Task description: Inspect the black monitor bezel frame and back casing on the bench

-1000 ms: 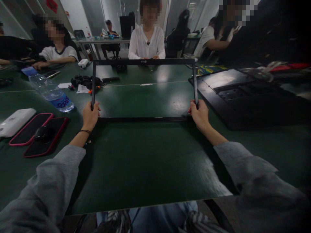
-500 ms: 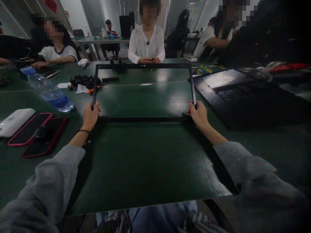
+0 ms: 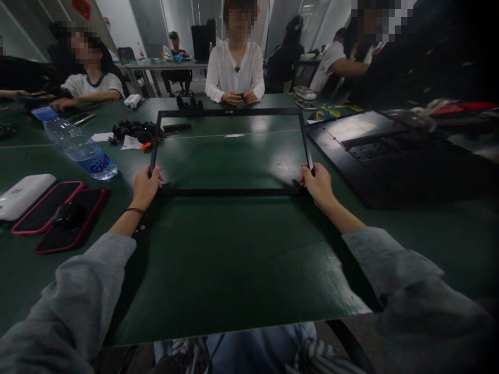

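Both my hands hold a thin black monitor bezel (image 3: 230,192), an open rectangular frame with a small light logo on its far bar. My left hand (image 3: 146,186) is closed round the left side near its lower corner. On the opposite side, my right hand (image 3: 318,183) grips the bezel near the lower right corner, thumb on top. Through the frame's opening the green table (image 3: 234,265) shows. The bezel's far bar looks tilted up from the table; whether the near bar touches the surface I cannot tell.
A water bottle (image 3: 83,150) leans at left, near two red-edged phones (image 3: 74,221) and a white device (image 3: 25,196). Black cables (image 3: 134,130) lie beyond. A large black panel (image 3: 390,161) is at right. A person in white (image 3: 235,70) sits opposite; others sit around.
The far bar of the bezel has come down slightly toward the table, so the frame leans flatter. My hands have hardly moved and keep their hold. The person opposite has shifted their hands.
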The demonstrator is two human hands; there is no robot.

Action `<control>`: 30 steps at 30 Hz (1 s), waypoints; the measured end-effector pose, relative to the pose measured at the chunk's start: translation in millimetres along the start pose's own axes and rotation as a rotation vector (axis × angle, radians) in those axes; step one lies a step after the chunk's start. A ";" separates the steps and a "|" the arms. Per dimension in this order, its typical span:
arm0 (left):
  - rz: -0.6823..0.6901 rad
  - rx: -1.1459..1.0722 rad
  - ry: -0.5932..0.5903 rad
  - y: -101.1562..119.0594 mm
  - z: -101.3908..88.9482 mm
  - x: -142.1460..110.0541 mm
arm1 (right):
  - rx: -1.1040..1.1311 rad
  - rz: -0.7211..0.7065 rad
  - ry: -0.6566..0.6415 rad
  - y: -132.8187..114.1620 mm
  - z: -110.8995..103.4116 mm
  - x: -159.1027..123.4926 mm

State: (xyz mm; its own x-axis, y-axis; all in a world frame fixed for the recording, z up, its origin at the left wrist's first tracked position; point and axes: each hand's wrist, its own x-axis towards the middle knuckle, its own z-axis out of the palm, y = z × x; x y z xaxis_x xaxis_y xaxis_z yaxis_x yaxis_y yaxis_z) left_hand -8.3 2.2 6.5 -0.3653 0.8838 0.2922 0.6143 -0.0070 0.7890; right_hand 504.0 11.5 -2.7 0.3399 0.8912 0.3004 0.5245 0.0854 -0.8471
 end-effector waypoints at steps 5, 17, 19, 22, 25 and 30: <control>-0.009 0.014 0.003 -0.9 -0.2 0.8 | -0.013 -0.006 0.015 0.2 0.5 0.2; 0.011 -0.066 0.027 8.1 -0.9 -1.9 | -0.024 -0.051 0.036 -0.4 0.2 0.4; 0.050 -0.098 0.062 13.8 -2.1 -4.9 | -0.018 -0.096 0.072 -5.1 -0.7 -1.6; 0.098 -0.115 0.115 20.4 -3.5 -9.2 | -0.031 -0.127 0.123 -14.1 -2.7 -6.0; 0.088 -0.105 0.109 22.2 -3.7 -11.2 | -0.041 -0.137 0.140 -19.7 -4.2 -8.8; 0.104 -0.096 0.085 19.3 -3.9 -10.0 | -0.006 -0.186 0.147 -13.9 -3.5 -5.4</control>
State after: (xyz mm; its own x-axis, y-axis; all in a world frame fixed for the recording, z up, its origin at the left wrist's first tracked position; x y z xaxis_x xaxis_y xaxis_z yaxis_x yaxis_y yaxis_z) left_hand 4.5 -8.6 21.0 -0.3640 0.8331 0.4164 0.5835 -0.1445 0.7991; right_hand 497.6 3.9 9.0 0.3474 0.7856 0.5120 0.5931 0.2388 -0.7689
